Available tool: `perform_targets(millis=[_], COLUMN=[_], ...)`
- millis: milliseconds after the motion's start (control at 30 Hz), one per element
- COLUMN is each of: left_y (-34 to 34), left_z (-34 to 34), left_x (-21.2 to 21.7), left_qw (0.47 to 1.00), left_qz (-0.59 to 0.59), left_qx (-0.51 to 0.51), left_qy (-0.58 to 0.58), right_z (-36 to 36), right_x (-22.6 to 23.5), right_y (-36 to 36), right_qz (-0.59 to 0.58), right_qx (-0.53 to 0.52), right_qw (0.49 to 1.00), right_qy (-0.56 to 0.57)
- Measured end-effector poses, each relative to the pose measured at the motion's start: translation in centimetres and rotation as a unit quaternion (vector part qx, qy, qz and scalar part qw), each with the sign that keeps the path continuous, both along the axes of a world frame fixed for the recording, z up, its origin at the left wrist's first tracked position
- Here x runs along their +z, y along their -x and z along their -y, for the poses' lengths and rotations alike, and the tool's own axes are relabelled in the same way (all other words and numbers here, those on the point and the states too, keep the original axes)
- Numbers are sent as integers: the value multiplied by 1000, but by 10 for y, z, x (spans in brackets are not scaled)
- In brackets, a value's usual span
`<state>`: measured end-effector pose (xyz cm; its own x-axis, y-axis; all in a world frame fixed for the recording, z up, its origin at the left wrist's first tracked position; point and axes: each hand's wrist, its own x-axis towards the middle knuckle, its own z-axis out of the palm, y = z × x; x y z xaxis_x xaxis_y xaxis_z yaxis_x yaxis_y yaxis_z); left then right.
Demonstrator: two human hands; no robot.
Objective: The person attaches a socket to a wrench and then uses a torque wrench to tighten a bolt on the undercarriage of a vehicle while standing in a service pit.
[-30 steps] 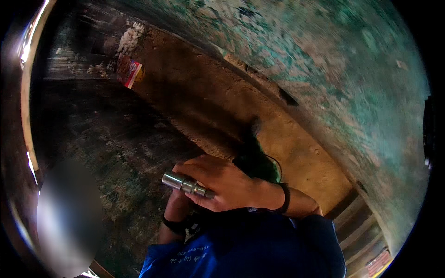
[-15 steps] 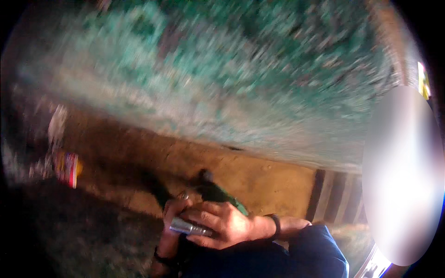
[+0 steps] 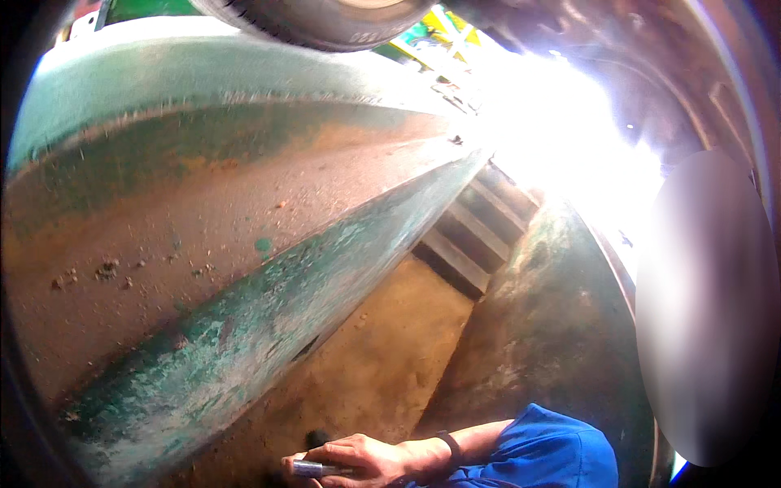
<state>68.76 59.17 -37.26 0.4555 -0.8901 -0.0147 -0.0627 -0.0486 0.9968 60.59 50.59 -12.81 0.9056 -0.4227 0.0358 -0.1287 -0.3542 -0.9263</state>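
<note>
My right hand (image 3: 362,459) is at the bottom edge of the view, a dark band on its wrist and a blue sleeve above the elbow. Its fingers are closed around a short silver metal cylinder (image 3: 307,469) that looks like a socket or tool end. The lower part of this piece is cut off by the frame edge, so its full shape is hidden. Just beyond the fingers is a small dark round end (image 3: 317,439) of something I cannot make out. My left hand cannot be made out; it may lie below the frame edge.
I am in a narrow pit with a brown floor (image 3: 382,342). A worn green wall (image 3: 236,325) and ledge run along the left, and a dark wall (image 3: 553,342) on the right. Steps (image 3: 468,244) rise at the far end. A tyre (image 3: 325,28) and dark vehicle underside (image 3: 651,41) hang overhead.
The view has swung up and along the pit, bringing the tyre and bright opening in. My hands have dropped toward the lower edge; the left has gone from clear sight. The right still grips the silver piece.
</note>
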Motion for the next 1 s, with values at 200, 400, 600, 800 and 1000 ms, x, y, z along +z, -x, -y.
perform_targets(millis=[200, 400, 600, 800, 1000], left_y=[13, 16, 10, -12, 18], left_z=[10, 11, -4, 0, 24], left_x=[-2, -25, -43, -5, -13], left_qw=[993, 981, 966, 960, 947], left_qz=[32, 60, 91, -14, -12], left_qx=[-108, -184, -242, -265, -322], left_qy=[19, 29, 8, 92, 15], right_z=[-6, -11, -42, -41, -23], right_x=[2, 13, 10, -4, -23], right_y=[22, 41, 28, 30, 66], right_qz=[-31, 9, -18, -40, 29], right_qx=[-80, -90, -245, -271, -326], right_qw=[993, 990, 959, 958, 945], right_qy=[78, 110, 144, 81, 24])
